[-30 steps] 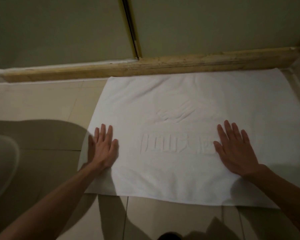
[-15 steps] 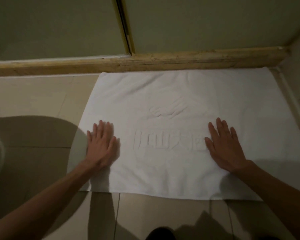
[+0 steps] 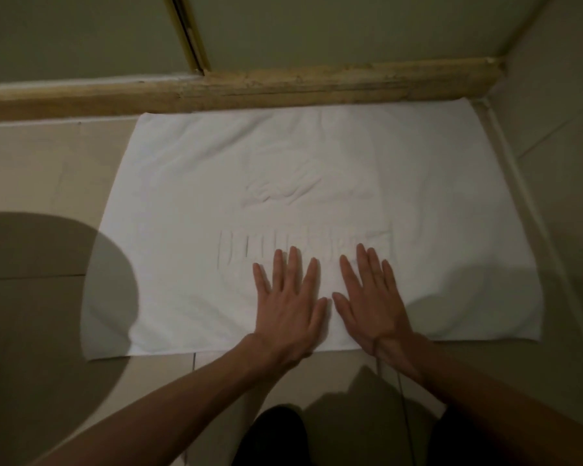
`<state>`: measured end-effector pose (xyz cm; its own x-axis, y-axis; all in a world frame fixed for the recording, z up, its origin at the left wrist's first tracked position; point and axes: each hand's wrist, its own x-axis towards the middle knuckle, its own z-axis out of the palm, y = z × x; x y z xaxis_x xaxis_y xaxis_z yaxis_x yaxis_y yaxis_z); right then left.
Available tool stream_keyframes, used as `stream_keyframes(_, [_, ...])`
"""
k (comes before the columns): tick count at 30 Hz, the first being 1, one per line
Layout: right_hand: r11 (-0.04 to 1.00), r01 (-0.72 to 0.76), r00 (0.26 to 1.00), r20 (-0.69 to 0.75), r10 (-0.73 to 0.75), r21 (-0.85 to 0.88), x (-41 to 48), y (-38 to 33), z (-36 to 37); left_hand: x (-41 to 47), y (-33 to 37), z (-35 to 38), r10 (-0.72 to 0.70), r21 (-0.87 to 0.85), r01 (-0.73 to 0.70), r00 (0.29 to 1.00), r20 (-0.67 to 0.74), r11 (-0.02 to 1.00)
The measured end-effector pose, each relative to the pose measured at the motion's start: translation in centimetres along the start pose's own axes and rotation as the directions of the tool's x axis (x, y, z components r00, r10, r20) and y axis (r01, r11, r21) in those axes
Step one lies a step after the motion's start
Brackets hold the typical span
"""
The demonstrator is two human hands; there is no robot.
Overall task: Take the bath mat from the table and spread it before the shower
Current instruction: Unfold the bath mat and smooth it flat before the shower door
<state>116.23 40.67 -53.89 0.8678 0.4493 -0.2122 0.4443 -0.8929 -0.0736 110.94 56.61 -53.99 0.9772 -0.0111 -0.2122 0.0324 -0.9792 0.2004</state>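
Lying flat, the white bath mat (image 3: 317, 183) runs lengthwise along the shower's stone sill (image 3: 283, 87); left hand (image 3: 288, 299) and right hand (image 3: 371, 297) press its near middle, fingers straight, slightly spread, on floor tiles (image 3: 41, 169).

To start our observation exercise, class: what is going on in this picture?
A person presses both hands flat on a white bath mat, left hand and right hand side by side near its near edge, fingers straight. The mat lies spread on the tiled floor, its far edge against the shower's worn sill. Soft creases show near the embossed lettering, so this looks like final smoothing.
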Motion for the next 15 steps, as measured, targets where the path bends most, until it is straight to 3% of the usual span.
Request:
stream_keyframes(6, [0.998, -0.012, 1.000, -0.003, 0.012, -0.068, 0.1, -0.1, 0.5, -0.1, 0.8, 1.3, -0.025, 0.106, 0.023, 1.000, 0.016, 0.994])
stream_keyframes(11, [0.998, 0.000, 1.000, -0.008, -0.001, -0.063, 0.2, 0.1, 0.9, -0.8, -1.1, 1.2, -0.036, 0.081, 0.037, 0.999, -0.005, 0.996])
stream_keyframes(15, [0.998, 0.029, 0.999, -0.042, -0.031, -0.061, 0.2, 0.4, 1.4, -2.5, -4.8, 0.4, -0.129, 0.061, 0.130, 0.992, -0.010, 0.990])
